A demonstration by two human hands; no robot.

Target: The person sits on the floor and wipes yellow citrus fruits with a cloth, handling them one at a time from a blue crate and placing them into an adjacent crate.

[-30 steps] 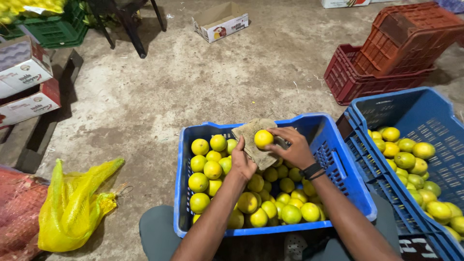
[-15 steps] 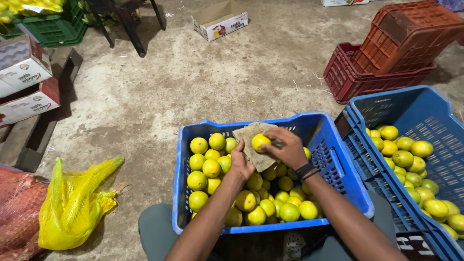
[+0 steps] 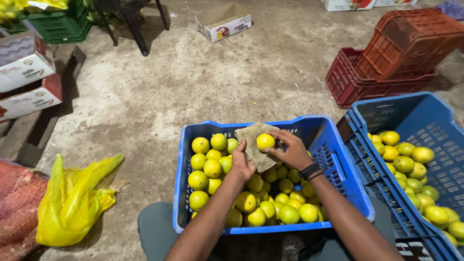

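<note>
Closest in, both forearms reach up from the bottom edge over the blue crate [image 3: 348,193], which sits right on the lap and is heaped with yellow-green citrus [image 3: 270,203]. The left hand [image 3: 241,162] is curled shut on the edge of a brown cloth [image 3: 255,142], propping it up above the fruit. The right hand [image 3: 290,150], dark band at the wrist, has its fingers closed round one yellow fruit [image 3: 265,141], pressing it against that cloth near the crate's far wall. Tight quarters on the right: a second blue crate [image 3: 425,125], partly filled with the same fruit, butts against the first, rims touching. On the left there's open floor beside the crate, then a crumpled yellow plastic bag [image 3: 72,203] and a red mesh sack [image 3: 14,208] at the frame's edge. Beyond the crate's far rim, a broad stretch of bare, stained concrete floor [image 3: 193,82]. Farther right, stacked red crates [image 3: 386,63], tilted. Far left, cardboard boxes [image 3: 26,77] and a green crate [image 3: 63,24]; a small open carton [image 3: 224,21] lies at the back.
</note>
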